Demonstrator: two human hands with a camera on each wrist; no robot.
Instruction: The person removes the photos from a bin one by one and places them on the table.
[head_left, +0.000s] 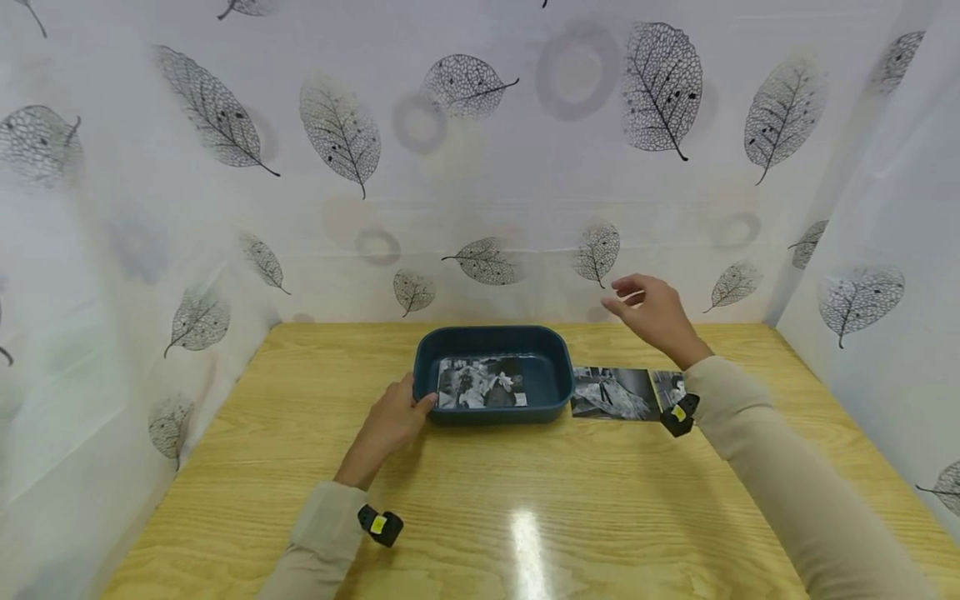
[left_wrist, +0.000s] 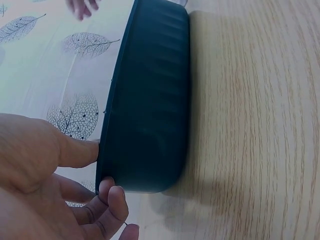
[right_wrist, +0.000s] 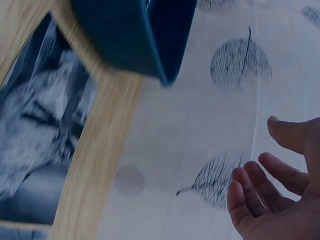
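A dark blue rectangular plastic basin (head_left: 491,417) stands on the table, with a black-and-white photo (head_left: 480,383) lying flat inside toward its left. My left hand (head_left: 392,417) grips its left front corner, thumb over the rim; the left wrist view shows the fingers (left_wrist: 119,200) curled at the outer wall. Raised above the table to the right of the basin, my right hand (head_left: 654,315) holds nothing, its fingers loosely bent. Below that hand, another black-and-white photo (head_left: 615,393) lies right beside the basin, and a further photo (head_left: 667,385) is partly hidden by the right wrist.
The wood-grain table (head_left: 480,483) carries everything. A pale curtain (head_left: 495,200) printed with leaves rises along its back edge, and similar sheeting (head_left: 82,400) closes in both sides. Black wrist devices (head_left: 381,525) sit on both sleeves.
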